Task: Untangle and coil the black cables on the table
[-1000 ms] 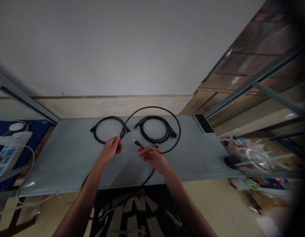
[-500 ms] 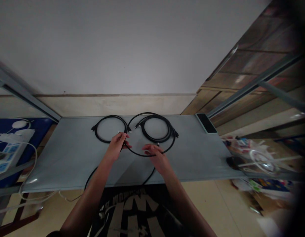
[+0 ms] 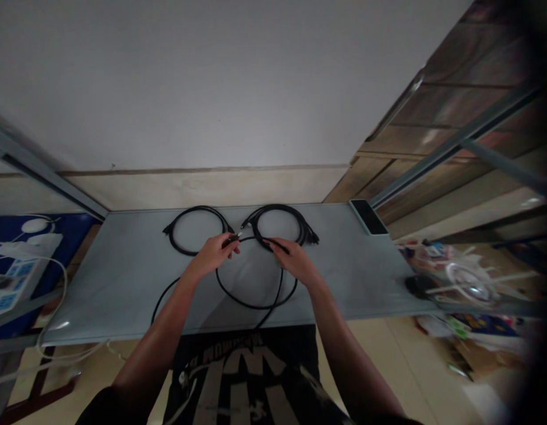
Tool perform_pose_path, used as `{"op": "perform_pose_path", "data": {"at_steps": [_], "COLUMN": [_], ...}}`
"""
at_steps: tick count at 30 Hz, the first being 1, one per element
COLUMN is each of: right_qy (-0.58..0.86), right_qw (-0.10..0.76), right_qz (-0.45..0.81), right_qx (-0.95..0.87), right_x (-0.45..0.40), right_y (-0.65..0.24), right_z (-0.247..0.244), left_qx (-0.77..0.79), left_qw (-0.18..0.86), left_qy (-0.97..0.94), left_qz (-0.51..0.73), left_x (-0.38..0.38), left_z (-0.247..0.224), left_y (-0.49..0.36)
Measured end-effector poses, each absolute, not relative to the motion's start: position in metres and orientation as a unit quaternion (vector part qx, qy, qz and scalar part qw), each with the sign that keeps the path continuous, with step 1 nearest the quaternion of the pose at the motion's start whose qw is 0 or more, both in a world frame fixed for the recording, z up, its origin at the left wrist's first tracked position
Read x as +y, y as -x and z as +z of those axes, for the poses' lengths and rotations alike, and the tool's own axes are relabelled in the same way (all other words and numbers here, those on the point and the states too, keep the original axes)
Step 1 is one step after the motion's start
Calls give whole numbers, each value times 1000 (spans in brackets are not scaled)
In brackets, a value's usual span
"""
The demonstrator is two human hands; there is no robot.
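Observation:
My left hand [image 3: 215,252] is closed around the plug end of a black cable, its metal tip showing past the fingers. My right hand [image 3: 293,257] pinches the same black cable [image 3: 246,305] farther along, its fingers closed. Between and below the hands the cable hangs in a loose loop, and part of it runs down over the table's front edge. Behind my left hand lies a coiled black cable [image 3: 173,239] with its plugs to the sides. A thicker coil of black cable [image 3: 258,217] lies just behind my right hand, partly covered by it.
The narrow grey table [image 3: 123,265] stands against a wall. A phone [image 3: 369,218] lies at its back right corner. At the far left are a white power strip [image 3: 12,283] and white cords. Metal posts rise at both ends; assorted items fill the right side.
The cable loop has swung from behind the hands to in front of them, nearer my body. My right hand has moved up and slightly right, my left hand slightly right.

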State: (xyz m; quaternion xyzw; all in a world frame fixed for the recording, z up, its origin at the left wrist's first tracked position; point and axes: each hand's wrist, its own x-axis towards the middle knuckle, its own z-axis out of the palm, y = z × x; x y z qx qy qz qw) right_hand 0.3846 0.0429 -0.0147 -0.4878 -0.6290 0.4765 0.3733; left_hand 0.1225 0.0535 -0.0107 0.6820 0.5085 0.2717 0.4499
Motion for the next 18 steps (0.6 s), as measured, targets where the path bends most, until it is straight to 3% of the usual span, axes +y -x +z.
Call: {"op": "perform_pose_path", "data": {"at_steps": [4,9,18], "right_qy": [441,375,473], "right_qw": [288,241,382], "right_qz": [367,385,389], "right_qx": [-767,-808,-693], "right_x": [59,76,82], "right_y": [-373,-347,-362], "right_z": [-7,1,-8], "left_qx": [461,446,446], "left_qw": [439,424,593], "left_qy": [-740,-763,-632], "left_qz": [218,200,225], "left_x": [58,61,65], "left_z": [-5,3,-7], "left_y": [-123,-131,-90]}}
